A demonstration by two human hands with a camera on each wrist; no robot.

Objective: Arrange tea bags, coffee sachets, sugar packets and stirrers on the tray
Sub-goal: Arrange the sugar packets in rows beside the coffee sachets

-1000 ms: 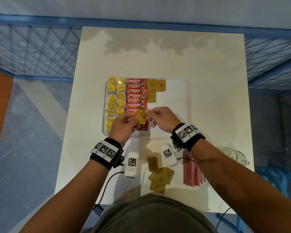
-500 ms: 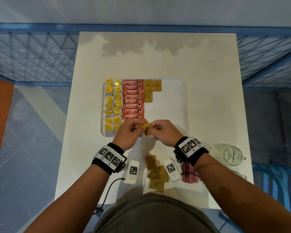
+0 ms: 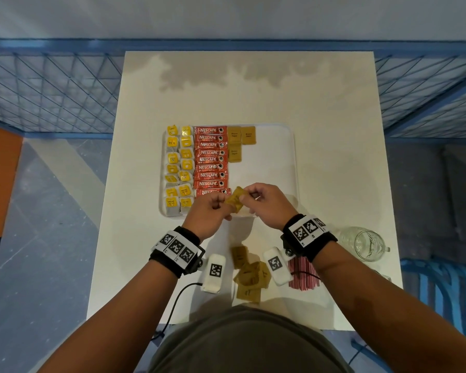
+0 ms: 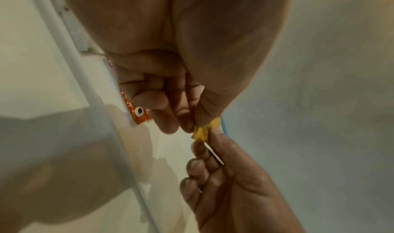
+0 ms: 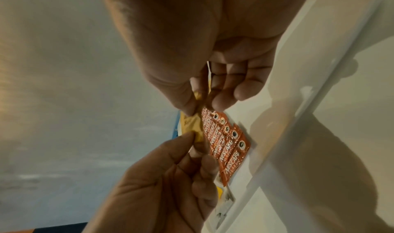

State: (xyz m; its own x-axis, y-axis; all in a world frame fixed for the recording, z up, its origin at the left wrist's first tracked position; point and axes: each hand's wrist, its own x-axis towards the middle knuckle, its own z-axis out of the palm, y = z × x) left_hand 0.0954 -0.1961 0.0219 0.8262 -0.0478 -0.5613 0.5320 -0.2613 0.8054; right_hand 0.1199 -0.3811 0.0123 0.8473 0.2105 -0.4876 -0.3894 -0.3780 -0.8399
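Observation:
Both hands pinch one brown sugar packet [image 3: 235, 201] above the near edge of the white tray [image 3: 280, 162]. My left hand [image 3: 210, 211] holds its lower left side, my right hand [image 3: 261, 201] its upper right end. The same sugar packet [image 4: 201, 133] [image 5: 41, 128] shows between fingertips in both wrist views. On the tray lie two columns of yellow tea bags [image 3: 178, 168], a column of red coffee sachets [image 3: 210, 160] [image 5: 226, 145] and three sugar packets [image 3: 240, 142]. Loose sugar packets [image 3: 249, 273] and red stirrers [image 3: 303, 275] lie on the table near my body.
A glass jar [image 3: 367, 244] stands on the white table [image 3: 253, 90] at the right, by my right forearm. The tray's right half is bare. Blue mesh fencing [image 3: 51, 95] surrounds the table. White sensor boxes [image 3: 214, 271] hang under each wrist.
Both hands stay at the tray's near edge with the sugar packet between them. The packet has turned in the fingers. The head view has shifted slightly.

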